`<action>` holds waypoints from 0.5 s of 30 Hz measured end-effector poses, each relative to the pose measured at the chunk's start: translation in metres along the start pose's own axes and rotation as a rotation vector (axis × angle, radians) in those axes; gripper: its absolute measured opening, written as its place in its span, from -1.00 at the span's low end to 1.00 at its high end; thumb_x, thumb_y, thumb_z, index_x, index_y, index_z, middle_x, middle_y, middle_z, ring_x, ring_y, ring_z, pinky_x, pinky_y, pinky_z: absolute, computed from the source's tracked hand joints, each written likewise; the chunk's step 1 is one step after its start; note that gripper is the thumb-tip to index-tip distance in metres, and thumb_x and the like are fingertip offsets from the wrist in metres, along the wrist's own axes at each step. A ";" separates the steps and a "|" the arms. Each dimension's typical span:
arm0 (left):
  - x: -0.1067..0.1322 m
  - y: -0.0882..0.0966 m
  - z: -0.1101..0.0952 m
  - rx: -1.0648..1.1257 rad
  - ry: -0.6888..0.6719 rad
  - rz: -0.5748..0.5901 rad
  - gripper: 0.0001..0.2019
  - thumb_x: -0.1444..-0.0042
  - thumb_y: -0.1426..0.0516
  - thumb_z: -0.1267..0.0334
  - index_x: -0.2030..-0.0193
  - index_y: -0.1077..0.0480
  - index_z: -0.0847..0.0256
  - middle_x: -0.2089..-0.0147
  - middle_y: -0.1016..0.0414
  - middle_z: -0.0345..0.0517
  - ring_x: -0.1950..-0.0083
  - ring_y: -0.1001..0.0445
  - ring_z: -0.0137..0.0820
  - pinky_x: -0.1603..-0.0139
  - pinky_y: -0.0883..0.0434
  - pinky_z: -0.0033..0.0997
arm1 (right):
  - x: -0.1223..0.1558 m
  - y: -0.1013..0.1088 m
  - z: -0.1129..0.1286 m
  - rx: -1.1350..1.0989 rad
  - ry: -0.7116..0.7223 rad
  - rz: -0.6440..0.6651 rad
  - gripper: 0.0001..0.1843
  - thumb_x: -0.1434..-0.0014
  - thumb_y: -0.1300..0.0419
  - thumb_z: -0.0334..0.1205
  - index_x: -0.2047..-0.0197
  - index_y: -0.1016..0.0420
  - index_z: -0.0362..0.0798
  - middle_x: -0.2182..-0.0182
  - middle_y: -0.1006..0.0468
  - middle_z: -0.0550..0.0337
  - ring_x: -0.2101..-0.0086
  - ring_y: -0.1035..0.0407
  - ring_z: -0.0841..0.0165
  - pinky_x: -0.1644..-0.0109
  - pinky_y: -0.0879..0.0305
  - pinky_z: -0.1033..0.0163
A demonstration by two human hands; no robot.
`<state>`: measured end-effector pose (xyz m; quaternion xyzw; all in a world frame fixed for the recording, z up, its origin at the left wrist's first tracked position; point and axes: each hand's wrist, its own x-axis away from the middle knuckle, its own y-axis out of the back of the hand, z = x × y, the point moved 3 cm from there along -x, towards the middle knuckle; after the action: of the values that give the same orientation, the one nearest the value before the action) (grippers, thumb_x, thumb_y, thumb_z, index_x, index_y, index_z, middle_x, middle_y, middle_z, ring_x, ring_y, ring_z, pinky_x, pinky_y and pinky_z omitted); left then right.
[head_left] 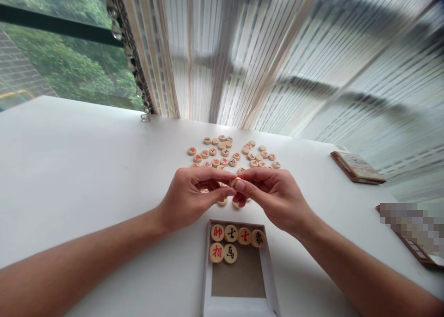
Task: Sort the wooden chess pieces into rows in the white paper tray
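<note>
Between the fingertips of both hands, above the table, is one round wooden Chinese chess piece (234,182); its face cannot be read. My left hand (190,194) pinches it from the left, and my right hand (279,197) grips it with thumb and fingers from the right. Below the hands lies an open shallow box (207,280) with a brown bottom. Two rows of pieces with red and black characters sit at its far end, among them a red piece (217,252) and a black horse piece (230,253).
Many loose chess pieces (215,162) are scattered on the white table (104,169) beyond my hands, some partly hidden by them. A flat box (359,167) lies at the right, with another flat box (412,243) nearer. String curtains (222,53) hang behind the table.
</note>
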<state>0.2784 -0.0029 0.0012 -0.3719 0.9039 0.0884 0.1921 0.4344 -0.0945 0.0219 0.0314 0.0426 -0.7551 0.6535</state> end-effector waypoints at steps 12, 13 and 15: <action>-0.004 -0.001 0.002 0.131 0.111 -0.027 -0.78 -0.07 -0.47 0.33 0.13 -0.70 0.31 0.42 -0.66 -0.10 0.45 -0.60 -0.46 0.44 -0.60 -0.58 | -0.003 0.008 -0.004 0.028 -0.005 0.011 -0.56 0.00 -0.63 -0.12 0.04 -0.77 -0.05 0.26 -0.76 0.04 0.29 -0.64 0.26 0.17 -0.64 0.16; -0.004 -0.001 0.002 0.133 0.118 -0.034 -0.79 -0.08 -0.46 0.32 0.14 -0.69 0.31 0.44 -0.64 -0.12 0.46 -0.60 -0.46 0.45 -0.60 -0.58 | -0.003 0.008 -0.004 0.030 0.011 -0.006 -0.56 0.01 -0.63 -0.14 0.05 -0.77 -0.04 0.27 -0.76 0.05 0.27 -0.64 0.24 0.16 -0.65 0.16; -0.004 -0.001 0.002 0.138 0.125 -0.043 -0.81 -0.10 -0.45 0.33 0.15 -0.67 0.32 0.45 -0.63 -0.13 0.46 -0.60 -0.45 0.46 -0.60 -0.57 | -0.002 0.009 -0.005 0.051 0.051 -0.039 -0.58 0.00 -0.63 -0.18 0.05 -0.76 -0.04 0.28 -0.76 0.07 0.26 -0.66 0.24 0.16 -0.65 0.18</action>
<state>0.2821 -0.0004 0.0011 -0.3820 0.9098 -0.0016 0.1624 0.4436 -0.0936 0.0170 0.0667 0.0405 -0.7674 0.6364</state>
